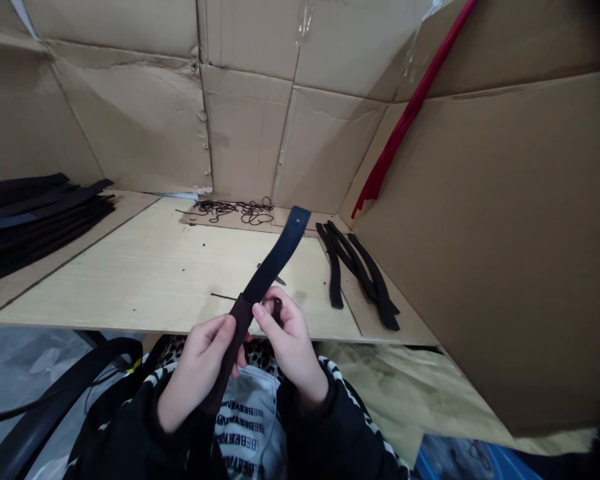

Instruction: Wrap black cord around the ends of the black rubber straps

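A long dark strap (280, 257) slants up across the middle, its upper part bluish black with a small hole or spot near the far end. Its lower part has a dark brown covering (240, 313). My left hand (203, 357) is closed around the covered part, thumb on top. At the covering's upper right edge, my right hand (293, 340) is closed in a pinch, with a dark brown cord (278, 308) bunched in its fingers. A thin dark cord end (223, 296) sticks out left of the strap. Behind the strap, a small pointed metal tool (280, 281) lies partly hidden.
A stack of dark straps (45, 220) lies at the left. Several finished-looking dark strips (363, 267) lie at the right. Tangled dark cord (235, 210) sits at the back of the pale tabletop (130, 267). Cardboard walls (480, 233) enclose it; a red strip (415, 107) hangs there.
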Available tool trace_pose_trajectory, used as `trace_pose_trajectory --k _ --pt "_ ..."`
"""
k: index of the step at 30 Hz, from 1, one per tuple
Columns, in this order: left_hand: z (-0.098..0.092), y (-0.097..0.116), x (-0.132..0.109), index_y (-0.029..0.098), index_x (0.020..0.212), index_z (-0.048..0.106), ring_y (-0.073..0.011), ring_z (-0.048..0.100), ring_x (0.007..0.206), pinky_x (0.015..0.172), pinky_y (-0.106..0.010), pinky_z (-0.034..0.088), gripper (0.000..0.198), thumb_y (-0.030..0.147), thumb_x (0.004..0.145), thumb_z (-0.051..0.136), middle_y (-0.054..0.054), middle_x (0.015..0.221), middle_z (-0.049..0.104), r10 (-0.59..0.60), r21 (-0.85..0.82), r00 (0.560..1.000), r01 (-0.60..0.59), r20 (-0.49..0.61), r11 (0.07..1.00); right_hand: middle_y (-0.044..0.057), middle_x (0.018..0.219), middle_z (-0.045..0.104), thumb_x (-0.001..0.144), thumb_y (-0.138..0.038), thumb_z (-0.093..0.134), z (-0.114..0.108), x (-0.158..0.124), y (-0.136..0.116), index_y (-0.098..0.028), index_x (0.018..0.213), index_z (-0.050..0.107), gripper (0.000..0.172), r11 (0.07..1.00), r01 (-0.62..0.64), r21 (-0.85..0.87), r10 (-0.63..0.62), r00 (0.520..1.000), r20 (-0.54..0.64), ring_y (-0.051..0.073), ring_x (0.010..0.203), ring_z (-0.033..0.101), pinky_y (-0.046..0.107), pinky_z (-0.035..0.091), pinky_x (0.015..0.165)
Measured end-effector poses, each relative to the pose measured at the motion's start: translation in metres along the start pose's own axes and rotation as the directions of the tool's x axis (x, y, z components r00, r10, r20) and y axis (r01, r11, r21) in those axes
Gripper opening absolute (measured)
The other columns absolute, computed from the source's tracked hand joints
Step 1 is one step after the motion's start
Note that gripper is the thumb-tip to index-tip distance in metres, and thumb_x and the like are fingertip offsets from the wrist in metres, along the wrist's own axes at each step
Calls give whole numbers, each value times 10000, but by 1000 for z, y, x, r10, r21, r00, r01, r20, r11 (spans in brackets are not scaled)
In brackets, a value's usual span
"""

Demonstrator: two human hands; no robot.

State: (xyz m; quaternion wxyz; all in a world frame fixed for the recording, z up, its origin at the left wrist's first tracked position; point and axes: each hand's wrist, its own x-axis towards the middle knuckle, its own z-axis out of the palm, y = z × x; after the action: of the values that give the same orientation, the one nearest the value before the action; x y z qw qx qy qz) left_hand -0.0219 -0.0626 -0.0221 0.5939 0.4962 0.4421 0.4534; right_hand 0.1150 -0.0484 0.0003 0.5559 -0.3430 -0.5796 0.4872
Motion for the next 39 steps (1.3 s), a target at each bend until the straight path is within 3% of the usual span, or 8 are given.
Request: trace_pose_trajectory --k 4,9,10,16,19,22,29,39 --pt "-4 -6 -1 133 936 579 -105 533 398 407 -194 381 566 653 818 388 -36 585 637 -38 -110 978 62 203 992 -50 596 388 847 -369 551 -3 0 0 -174 766 482 222 1000 3 -19 -4 999 -42 69 534 373 183 338 496" --pt "-19 -49 0 144 995 530 -131 557 454 459 -225 407 499 565 740 614 -49 638 644 -113 -106 805 214 582 971 -69 600 295 853 -362 562 -21 7 1 -180 782 469 216 993 99 70 -79 969 -235 50 494 238 175 234 459" --pt "-22 -58 0 127 938 548 -112 517 447 460 -213 382 471 550 745 619 -33 582 608 -118 -92 810 206 575 974 -70 606 285 848 -361 572 -26 9 0 -183 789 471 213 989 117 86 -89 958 -272 48 491 222 174 220 456" --pt "-45 -41 7 130 934 565 -81 361 452 465 -205 301 491 584 850 399 36 543 445 -4 19 965 -2 262 1000 -15 663 436 882 -465 458 -70 24 -8 -172 1039 617 368 933 69 -353 -184 935 -302 93 589 413 211 363 562" --pt "-83 -5 14 162 1014 539 -103 395 502 504 -215 351 486 568 876 310 34 616 434 153 263 988 -140 -26 954 62 843 574 926 -445 339 -93 33 1 -159 1183 589 459 633 -20 -774 -201 961 -188 167 805 554 284 442 733" --pt "-137 26 27 194 1107 524 -135 489 623 591 -220 412 578 528 905 98 8 713 484 324 752 906 -10 -272 659 110 963 597 933 -348 318 -108 41 24 -128 1258 541 451 239 -66 -969 -89 992 -90 215 910 589 318 460 794" --pt "-245 59 52 153 1029 627 -127 240 557 566 -240 185 567 584 852 305 -20 746 462 475 815 664 500 -578 293 154 957 593 901 -242 342 -118 49 70 -135 1226 561 406 28 -64 -998 -49 997 -65 282 897 592 376 452 780" --pt "-318 63 63 129 1100 645 -126 215 542 591 -241 255 843 794 619 449 50 490 284 329 772 715 631 -617 75 123 1037 581 892 -260 454 -115 52 77 -150 1248 541 383 -90 -74 -993 -34 997 -71 234 947 525 313 403 842"
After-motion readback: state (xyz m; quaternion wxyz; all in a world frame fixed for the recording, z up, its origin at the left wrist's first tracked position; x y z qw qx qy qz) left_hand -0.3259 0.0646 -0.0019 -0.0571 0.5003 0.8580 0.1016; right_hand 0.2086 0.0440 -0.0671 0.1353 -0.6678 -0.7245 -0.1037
